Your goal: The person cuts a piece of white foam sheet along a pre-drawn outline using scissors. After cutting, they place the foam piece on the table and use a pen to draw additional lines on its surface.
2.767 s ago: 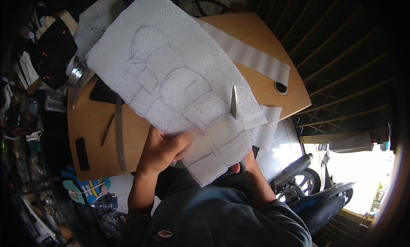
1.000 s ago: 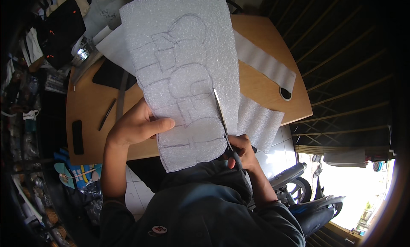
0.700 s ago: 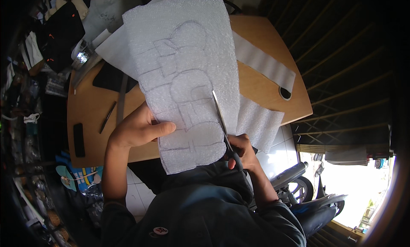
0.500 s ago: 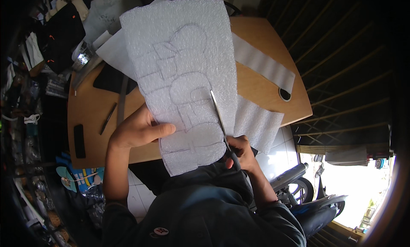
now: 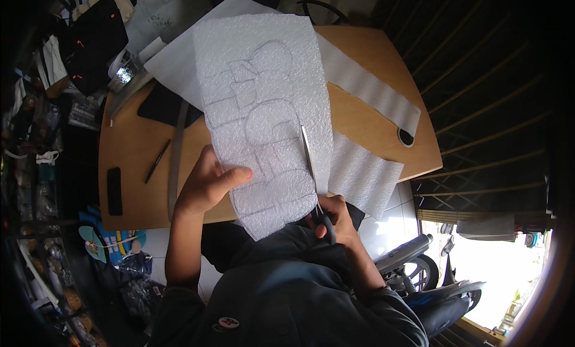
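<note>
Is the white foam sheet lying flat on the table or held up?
Held up: the left hand grips the foam sheet above the table.

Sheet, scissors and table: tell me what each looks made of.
Sheet: likely white foam, pebbled matte surface, traced outlines. Scissors: shiny metal blades, dark handles, probably plastic. Table: wood-look top, smooth orange-brown; solid or laminate, cannot tell.

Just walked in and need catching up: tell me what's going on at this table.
A person is cutting a white foam sheet with shapes drawn on it. The left hand holds the sheet up by its lower left edge. The right hand works scissors, blades in the sheet's right side. A wooden table lies beneath.
</note>
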The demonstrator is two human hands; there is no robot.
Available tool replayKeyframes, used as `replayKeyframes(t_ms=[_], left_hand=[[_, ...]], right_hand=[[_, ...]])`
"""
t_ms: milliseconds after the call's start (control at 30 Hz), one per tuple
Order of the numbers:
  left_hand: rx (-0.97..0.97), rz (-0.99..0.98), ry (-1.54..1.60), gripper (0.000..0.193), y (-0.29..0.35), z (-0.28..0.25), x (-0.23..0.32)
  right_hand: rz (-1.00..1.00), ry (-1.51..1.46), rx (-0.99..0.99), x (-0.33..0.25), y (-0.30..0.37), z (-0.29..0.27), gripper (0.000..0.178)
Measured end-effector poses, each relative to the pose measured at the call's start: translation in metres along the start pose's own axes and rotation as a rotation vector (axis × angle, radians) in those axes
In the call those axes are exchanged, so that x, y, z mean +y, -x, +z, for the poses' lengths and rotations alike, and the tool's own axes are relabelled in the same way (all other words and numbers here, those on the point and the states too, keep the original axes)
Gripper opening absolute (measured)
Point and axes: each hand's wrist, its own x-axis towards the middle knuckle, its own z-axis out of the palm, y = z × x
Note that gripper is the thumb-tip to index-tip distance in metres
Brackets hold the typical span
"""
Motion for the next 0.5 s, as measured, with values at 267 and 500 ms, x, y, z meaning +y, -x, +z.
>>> replayKeyframes(t_ms=[267,500], left_hand=[[0.009,-0.011,-0.100,0.026,-0.001,0.001,0.003],[-0.032,0.002,-0.113,0.030,-0.002,0.000,0.005]], right_hand=[[-0.019,0.044,0.018,-0.002,-0.001,-0.001,0.086],[-0.114,0.036,-0.011,0.002,0.001,-0.008,0.031]])
